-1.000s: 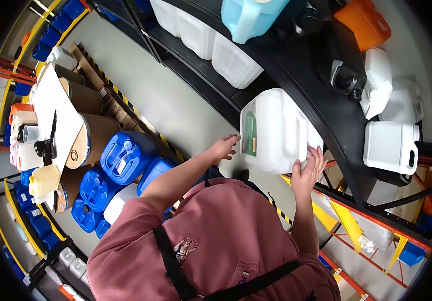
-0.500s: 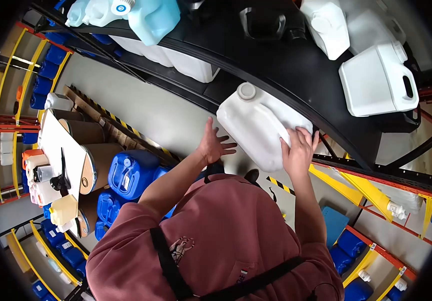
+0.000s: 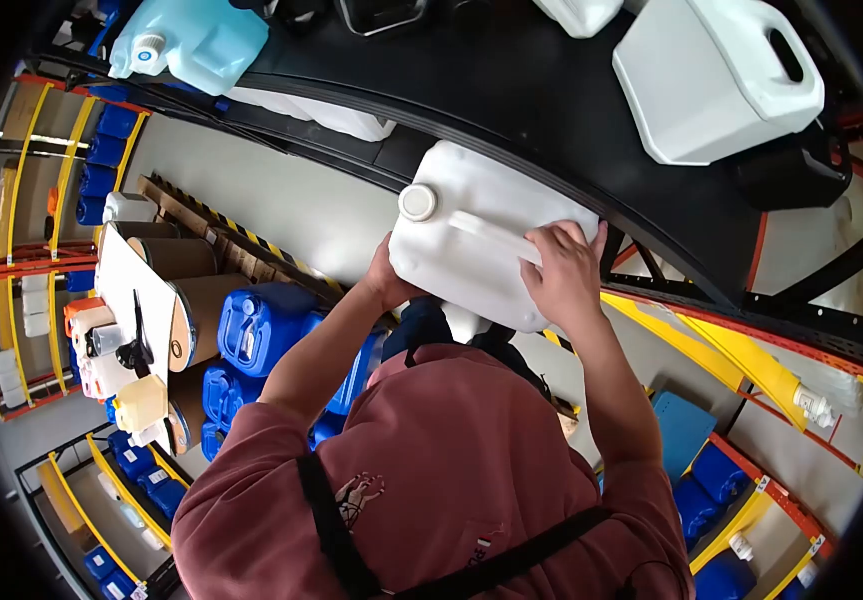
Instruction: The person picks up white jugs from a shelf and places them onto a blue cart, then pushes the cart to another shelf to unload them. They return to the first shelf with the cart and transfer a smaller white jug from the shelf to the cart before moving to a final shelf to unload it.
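Note:
A large white plastic jerrycan [image 3: 486,225] with a round white cap and a moulded handle is between my hands, beside the edge of the black shelf [image 3: 511,100]. My right hand [image 3: 563,270] has its fingers wrapped round the handle end near the jerrycan's right side. My left hand [image 3: 391,275] is against the can's left lower side, its fingers mostly hidden beneath it.
On the shelf stand a white jerrycan [image 3: 716,75] at the right and a light blue container [image 3: 191,45] at the left. Blue jerrycans [image 3: 261,325] and brown drums [image 3: 201,310] with a white board [image 3: 134,290] are on the left.
The jerrycan has turned, its cap end moving left and its top now facing up more. My left hand has moved from apart to touching its side. The view has shifted.

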`<action>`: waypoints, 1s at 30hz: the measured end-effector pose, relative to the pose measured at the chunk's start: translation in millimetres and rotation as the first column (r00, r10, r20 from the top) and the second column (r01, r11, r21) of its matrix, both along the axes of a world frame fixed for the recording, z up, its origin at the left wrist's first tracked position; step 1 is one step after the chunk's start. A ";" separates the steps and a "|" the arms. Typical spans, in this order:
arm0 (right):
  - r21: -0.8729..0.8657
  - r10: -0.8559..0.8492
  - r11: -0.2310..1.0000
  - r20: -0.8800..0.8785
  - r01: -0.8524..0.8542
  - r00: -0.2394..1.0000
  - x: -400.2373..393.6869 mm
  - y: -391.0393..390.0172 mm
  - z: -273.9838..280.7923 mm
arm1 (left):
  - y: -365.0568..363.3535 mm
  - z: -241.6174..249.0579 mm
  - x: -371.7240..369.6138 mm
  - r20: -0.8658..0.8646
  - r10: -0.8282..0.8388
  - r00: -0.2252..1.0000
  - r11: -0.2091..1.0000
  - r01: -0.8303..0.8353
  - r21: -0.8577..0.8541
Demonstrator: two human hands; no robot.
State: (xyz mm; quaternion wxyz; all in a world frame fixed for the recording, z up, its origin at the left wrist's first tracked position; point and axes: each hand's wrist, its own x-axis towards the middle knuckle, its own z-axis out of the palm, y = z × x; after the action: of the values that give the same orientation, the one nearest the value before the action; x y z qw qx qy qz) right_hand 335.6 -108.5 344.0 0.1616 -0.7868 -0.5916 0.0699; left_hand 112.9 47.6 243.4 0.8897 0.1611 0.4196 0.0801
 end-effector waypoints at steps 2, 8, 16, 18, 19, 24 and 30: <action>0.005 -0.040 0.999 -0.001 0.040 0.999 -2.0 -0.5 -2.4 | 1.5 -1.0 3.9 0.043 -0.027 0.999 0.999 0.029 -0.043; -0.084 -0.101 0.992 -0.096 0.094 0.990 -4.1 8.3 11.0 | 43.9 -32.1 3.2 0.171 -0.235 0.957 0.953 0.261 -0.151; -0.134 -0.355 0.931 -0.127 0.338 0.926 -39.3 -26.0 20.1 | 64.6 -4.7 42.6 0.161 -0.621 0.767 0.777 0.629 0.002; -0.106 -0.460 0.887 -0.144 0.449 0.876 -47.9 -48.4 22.0 | 50.4 12.5 58.4 0.101 -0.753 0.650 0.653 0.721 0.230; -0.099 -0.496 0.868 -0.141 0.487 0.857 -51.8 -62.0 21.3 | 38.8 29.1 65.7 0.004 -0.858 0.514 0.437 0.725 0.532; -0.022 -0.698 0.710 -0.146 0.703 0.701 -60.9 -143.9 13.1 | -25.2 30.4 122.3 0.193 -0.891 0.411 0.453 0.840 0.300; -0.210 -0.877 0.480 -0.104 0.852 0.469 -58.5 -274.3 19.3 | -138.7 -10.6 194.3 0.182 -0.970 0.164 0.209 0.940 0.270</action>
State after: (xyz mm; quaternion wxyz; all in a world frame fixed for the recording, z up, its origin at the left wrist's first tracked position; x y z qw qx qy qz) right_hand 277.1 -382.8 363.3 0.1815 -0.9750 -0.0872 0.0939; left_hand 307.2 -91.1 232.8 0.7864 0.4150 0.0741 -0.4516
